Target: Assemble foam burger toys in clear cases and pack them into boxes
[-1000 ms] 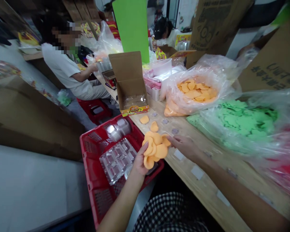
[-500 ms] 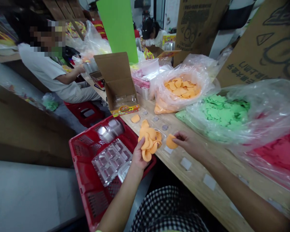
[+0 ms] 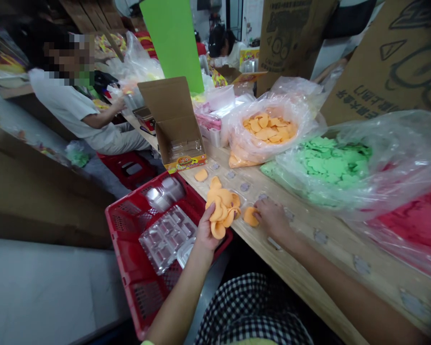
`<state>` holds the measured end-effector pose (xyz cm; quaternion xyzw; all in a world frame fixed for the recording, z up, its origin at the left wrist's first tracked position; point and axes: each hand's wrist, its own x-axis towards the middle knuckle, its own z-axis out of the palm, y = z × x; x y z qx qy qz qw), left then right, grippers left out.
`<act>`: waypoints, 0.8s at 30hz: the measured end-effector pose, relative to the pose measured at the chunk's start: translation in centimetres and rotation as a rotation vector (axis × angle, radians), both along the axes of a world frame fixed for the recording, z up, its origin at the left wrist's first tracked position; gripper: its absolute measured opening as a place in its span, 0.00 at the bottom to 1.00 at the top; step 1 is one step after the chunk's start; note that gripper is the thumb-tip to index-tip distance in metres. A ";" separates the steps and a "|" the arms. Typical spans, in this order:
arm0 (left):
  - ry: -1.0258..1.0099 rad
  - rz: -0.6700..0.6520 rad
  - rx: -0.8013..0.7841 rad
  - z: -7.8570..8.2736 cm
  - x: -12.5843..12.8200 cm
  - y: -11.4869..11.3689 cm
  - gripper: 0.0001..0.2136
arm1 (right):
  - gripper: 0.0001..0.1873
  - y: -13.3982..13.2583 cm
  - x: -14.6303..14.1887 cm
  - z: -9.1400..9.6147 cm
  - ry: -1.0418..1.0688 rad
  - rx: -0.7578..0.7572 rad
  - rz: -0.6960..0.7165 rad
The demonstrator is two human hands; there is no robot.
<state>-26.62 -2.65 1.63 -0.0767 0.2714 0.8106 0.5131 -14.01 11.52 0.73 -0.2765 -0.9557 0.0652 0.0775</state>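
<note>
Along the edge of the wooden table (image 3: 330, 254) at lower centre, the person's left hand (image 3: 208, 233) grips a loose stack of orange discs (image 3: 221, 208), palm up and fingers spread behind the pile. The stack sits over the table edge, just beside the corner of a red plastic crate (image 3: 120, 225). To the right, the right hand (image 3: 271, 219) is bent down to the tabletop, fingers close together, touching a single orange disc (image 3: 250, 216) lying on the table. Whether those fingers pinch the disc or only press on it cannot be determined.

A further orange disc (image 3: 201, 175) lies on the table near an open cardboard box (image 3: 174, 115), and round grey patches (image 3: 244, 187) mark the surface in a row. The crate holds a clear plastic tray (image 3: 165, 239). At right, a clear bag of orange discs (image 3: 262, 139) stands next to a clear bag of green shapes (image 3: 330, 167). At upper left, a seated co-worker (image 3: 68, 100) in a white shirt works at the same table; a second person (image 3: 222, 48) sits further back at upper centre.
</note>
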 end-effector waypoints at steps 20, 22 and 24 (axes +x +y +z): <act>-0.028 -0.309 0.153 1.4 6.1 4.9 0.27 | 0.11 -0.8 2.2 5.9 0.468 -0.267 0.104; -0.043 -0.314 0.146 1.4 6.6 5.2 0.28 | 0.05 -1.3 3.0 6.0 0.516 -0.323 0.097; -0.061 -0.327 0.128 1.4 7.2 5.5 0.29 | 0.01 -1.7 3.6 6.2 0.552 -0.366 0.110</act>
